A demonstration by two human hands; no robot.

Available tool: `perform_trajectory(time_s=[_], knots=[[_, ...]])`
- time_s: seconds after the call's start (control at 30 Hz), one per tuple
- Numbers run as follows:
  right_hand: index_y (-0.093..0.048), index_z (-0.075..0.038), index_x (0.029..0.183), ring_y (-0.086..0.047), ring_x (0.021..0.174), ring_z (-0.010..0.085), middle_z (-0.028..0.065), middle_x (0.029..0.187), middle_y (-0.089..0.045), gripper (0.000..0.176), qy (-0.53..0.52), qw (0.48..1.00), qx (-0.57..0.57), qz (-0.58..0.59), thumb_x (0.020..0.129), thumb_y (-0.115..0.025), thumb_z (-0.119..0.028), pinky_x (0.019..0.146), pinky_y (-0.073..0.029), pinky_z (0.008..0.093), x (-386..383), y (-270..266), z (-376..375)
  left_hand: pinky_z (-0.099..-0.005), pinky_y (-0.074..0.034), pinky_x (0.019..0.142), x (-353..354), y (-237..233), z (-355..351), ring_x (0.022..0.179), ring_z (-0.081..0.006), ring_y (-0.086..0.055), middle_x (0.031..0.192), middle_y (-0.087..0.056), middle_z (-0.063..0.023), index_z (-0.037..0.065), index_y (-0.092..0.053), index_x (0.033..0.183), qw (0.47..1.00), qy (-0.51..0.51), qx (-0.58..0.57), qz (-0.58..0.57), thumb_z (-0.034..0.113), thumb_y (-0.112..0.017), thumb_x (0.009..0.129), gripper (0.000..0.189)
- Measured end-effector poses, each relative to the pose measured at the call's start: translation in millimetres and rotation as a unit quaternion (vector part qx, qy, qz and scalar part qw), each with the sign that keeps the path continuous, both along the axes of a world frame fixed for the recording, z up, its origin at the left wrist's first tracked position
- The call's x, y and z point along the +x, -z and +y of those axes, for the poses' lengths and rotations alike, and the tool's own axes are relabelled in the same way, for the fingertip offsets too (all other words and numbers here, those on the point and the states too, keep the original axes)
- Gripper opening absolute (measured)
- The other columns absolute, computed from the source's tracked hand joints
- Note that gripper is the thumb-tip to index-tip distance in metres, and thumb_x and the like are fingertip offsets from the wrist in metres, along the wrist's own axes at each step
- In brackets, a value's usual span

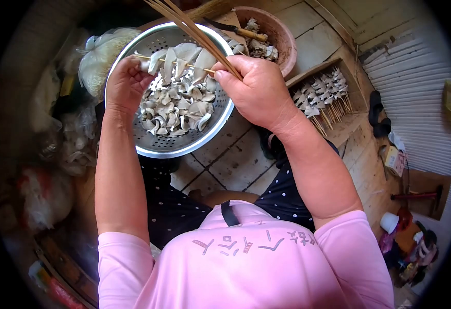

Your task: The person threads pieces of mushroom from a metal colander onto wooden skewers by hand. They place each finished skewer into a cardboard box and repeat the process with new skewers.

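Observation:
My right hand (pixel 259 90) is closed around a bundle of thin bamboo skewers (pixel 192 31) and also pinches one loaded skewer (pixel 209 70). Several pale oyster mushroom pieces (pixel 184 56) are threaded along that skewer, held roughly level over a metal colander (pixel 221 119). At its left end, my left hand (pixel 126 86) has its fingers closed on a small mushroom piece (pixel 145 65) by the tip. Loose torn oyster mushrooms (pixel 176 108) lie in the bottom of the colander, below both hands.
A pink basin (pixel 286 46) holds mushroom scraps, with a knife (pixel 251 34) across it. Finished mushroom skewers (pixel 323 95) fill a cardboard box (pixel 357 100) at right. Plastic bags (pixel 102 59) stand left of the colander. Sandals (pixel 379 116) lie beyond the box.

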State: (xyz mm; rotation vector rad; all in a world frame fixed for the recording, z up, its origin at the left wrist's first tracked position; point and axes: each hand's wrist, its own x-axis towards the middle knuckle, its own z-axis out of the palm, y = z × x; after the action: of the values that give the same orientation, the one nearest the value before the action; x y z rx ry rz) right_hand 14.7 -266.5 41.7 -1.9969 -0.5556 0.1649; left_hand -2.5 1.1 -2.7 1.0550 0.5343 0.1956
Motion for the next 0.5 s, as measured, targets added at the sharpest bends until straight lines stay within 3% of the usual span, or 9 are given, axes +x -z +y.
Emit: perform_trajectory(time_s=[0.07, 0.13, 0.37, 0.5], knots=[[-0.068, -0.003, 0.091, -0.064, 0.068, 0.0319, 0.017, 0.072, -0.065, 0.022, -0.008, 1.0, 0.007, 0.003, 0.089, -0.058, -0.022, 0.067, -0.051, 0.0397, -0.4, 0.0, -0.1, -0.0367, -0.058, 0.074, 2.2, 5.6, 9.4, 0.073, -0.0202, -0.064, 0.081, -0.062, -0.0092, 0.0, -0.06, 0.1, 0.999, -0.007, -0.044, -0.026, 0.011, -0.054, 0.084, 0.021], [-0.069, 0.001, 0.099, -0.058, 0.067, 0.0112, 0.0063, 0.073, -0.065, 0.02, -0.03, 0.999, -0.009, 0.034, 0.09, -0.061, -0.015, 0.065, -0.048, 0.0285, -1.0, -2.5, 0.0, -0.0406, -0.055, 0.081, 1.2, 9.0, 18.2, 0.077, -0.0237, -0.06, 0.086, -0.062, -0.0119, -0.003, -0.06, 0.103, 0.989, 0.013, -0.124, -0.08, 0.012, -0.049, 0.084, 0.027], [-0.069, 0.001, 0.099, -0.056, 0.066, 0.0105, 0.0053, 0.072, -0.063, 0.02, -0.038, 0.999, -0.011, 0.025, 0.09, -0.061, -0.015, 0.063, -0.047, 0.0284, -1.0, -3.5, 3.8, -0.0379, -0.051, 0.084, -0.9, 0.5, 12.1, 0.086, -0.0281, -0.06, 0.09, -0.061, -0.014, -0.002, -0.058, 0.107, 0.978, -0.037, -0.178, -0.105, 0.011, -0.05, 0.084, 0.028], [-0.069, 0.001, 0.1, -0.055, 0.065, 0.0095, 0.0035, 0.07, -0.062, 0.02, -0.032, 0.999, -0.006, 0.018, 0.091, -0.061, -0.015, 0.062, -0.046, 0.0276, -0.4, -2.1, 4.4, -0.034, -0.053, 0.076, 2.0, 2.1, 15.2, 0.083, -0.0259, -0.06, 0.092, -0.06, -0.0124, -0.001, -0.056, 0.111, 0.975, -0.023, -0.185, -0.123, 0.008, -0.053, 0.084, 0.029]])
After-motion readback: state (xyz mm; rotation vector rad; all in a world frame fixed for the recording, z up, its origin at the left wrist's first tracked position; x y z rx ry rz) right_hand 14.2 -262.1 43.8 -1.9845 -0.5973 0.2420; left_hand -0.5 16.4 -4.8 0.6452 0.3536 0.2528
